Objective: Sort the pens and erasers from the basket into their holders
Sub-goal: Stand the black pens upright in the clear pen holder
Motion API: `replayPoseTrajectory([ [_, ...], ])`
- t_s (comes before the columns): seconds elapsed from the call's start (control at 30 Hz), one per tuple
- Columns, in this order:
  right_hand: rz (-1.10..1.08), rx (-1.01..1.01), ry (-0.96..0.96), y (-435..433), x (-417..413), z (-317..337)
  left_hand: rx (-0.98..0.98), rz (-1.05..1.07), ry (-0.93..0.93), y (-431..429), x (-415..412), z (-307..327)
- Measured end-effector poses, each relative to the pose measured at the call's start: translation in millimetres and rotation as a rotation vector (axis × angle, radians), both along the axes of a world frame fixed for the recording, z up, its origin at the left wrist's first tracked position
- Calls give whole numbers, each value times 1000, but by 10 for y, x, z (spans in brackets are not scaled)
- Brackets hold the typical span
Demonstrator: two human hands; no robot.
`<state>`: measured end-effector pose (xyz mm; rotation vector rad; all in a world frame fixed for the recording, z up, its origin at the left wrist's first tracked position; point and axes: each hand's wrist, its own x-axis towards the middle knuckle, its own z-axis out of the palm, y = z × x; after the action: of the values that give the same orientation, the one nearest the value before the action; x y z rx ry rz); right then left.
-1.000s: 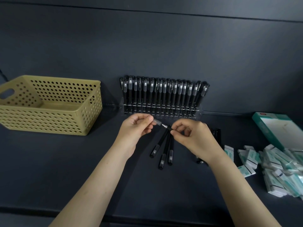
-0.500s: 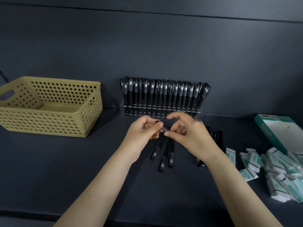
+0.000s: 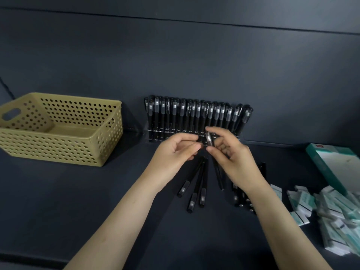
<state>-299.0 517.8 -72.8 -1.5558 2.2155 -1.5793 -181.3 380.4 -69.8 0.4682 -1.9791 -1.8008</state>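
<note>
Left hand [image 3: 173, 152] was seen curled at centre, thumb and forefinger set close against a black gel pen with a clear plastic cap [image 3: 209, 139]. Whether anything was pinched by it could not be told. Right hand [image 3: 233, 158] was closed on that pen, with the capped end nipped between thumb and forefinger and pointed up. The barrel seemed to run down under the palm.

Far left, a tan perforated plastic basket [image 3: 39, 147] was stood on the dark grey table [image 3: 78, 201], well apart from both hands. Behind the hands, a clear acrylic pen rack [image 3: 155, 136] was set against the wall, with a row of black capped pens [image 3: 194, 114] stood upright in it. Below the hands, three loose black pens [image 3: 196, 184] were laid together. Just right of them, more black pens [image 3: 241, 199] were partly hidden by the right wrist. Far right, a heap of small white-and-teal wrapped erasers [image 3: 335, 207] was piled near a teal-and-white cardboard box [image 3: 335, 164].

The step was judged to be pen sorting, with one pen readied for the rack and the erasers not yet handled. The next move was judged to call for the held pen to be carried back to a free slot and lowered straight down, cap up, without neighbours being knocked. No free slot could be made out, as the rack's front was covered by the hands.
</note>
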Motion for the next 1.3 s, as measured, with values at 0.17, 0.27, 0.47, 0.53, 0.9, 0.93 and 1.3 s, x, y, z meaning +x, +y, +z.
replayPoseTrajectory([
  [0.17, -31, -149, -102, -69, -187, 113, -398, 65, -324, -32, -51, -115],
  [0.27, -39, -233, -135, -147, -244, 216, -520, -20, -578, 38, -79, -203],
  [0.47, 35, -298, -189, -405, -251, 370, -628, 30, -683, 126, -140, -290],
  [0.53, 72, -290, -196, -525, -234, 399, -601, 35, -695, 53, -125, -272],
  [0.9, 140, -216, -198, -1159, -147, 378, -494, 130, -712, -531, 87, -251],
  [0.93, 130, -208, -188, -1204, -152, 354, -473, 126, -695, -582, 108, -246],
  [1.3, 90, -92, -9, -1454, -145, 121, -470, 72, -604, -849, 151, -288],
])
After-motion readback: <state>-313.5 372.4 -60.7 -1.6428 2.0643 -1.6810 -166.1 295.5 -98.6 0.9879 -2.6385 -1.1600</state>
